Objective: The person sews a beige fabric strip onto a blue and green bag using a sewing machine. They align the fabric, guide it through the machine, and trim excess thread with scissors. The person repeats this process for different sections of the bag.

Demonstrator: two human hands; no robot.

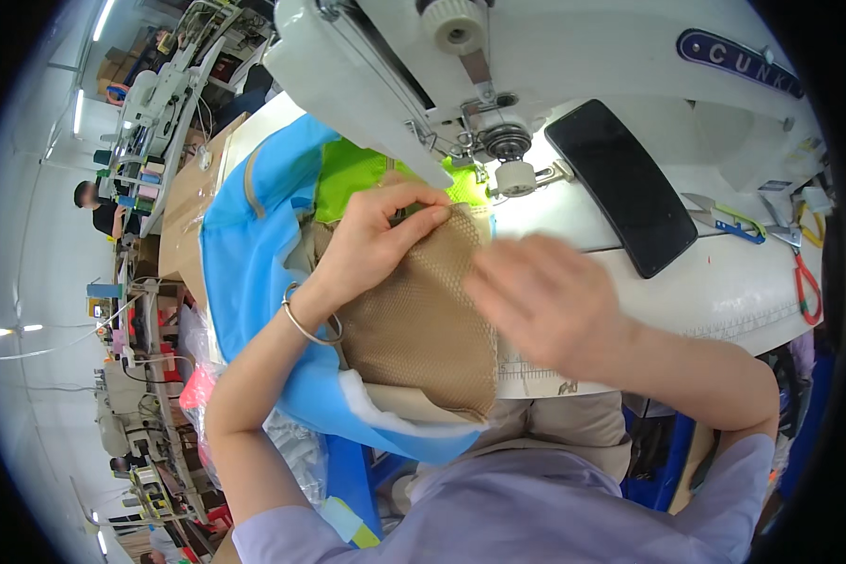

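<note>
At the centre of the view, on the white table (pixel 714 296), lies the tan mesh fabric (pixel 414 324), taken here as the clock centre. L hand (pixel 418 221), at approx. 11 o'clk, is closed to a pinch, thumb & index on the fabric's top edge just short of the needle area; a metal bangle (pixel 301 329) sits on that wrist. R hand (pixel 540 296), at 3 o'clk, is motion-blurred over the mesh's R edge, fingers partly curled; can't tell how far open it is or if it grips any cloth.

Blue fabric (pixel 230 258) runs round the mesh from approx. 10 down to 6 o'clk, w/ white edging (pixel 357 399) at 7. Green fabric (pixel 343 183) shows at 11, past L hand. Sewing machine (pixel 592 56) stands over the work, needle end at 1 o'clk. Black phone (pixel 622 188) lies at 2, nr the machine. Farther out, btwn 2 & 3, green-and-blue snips (pixel 747 226); red-handled scissors (pixel 800 274) at 3, nr table edge.
</note>
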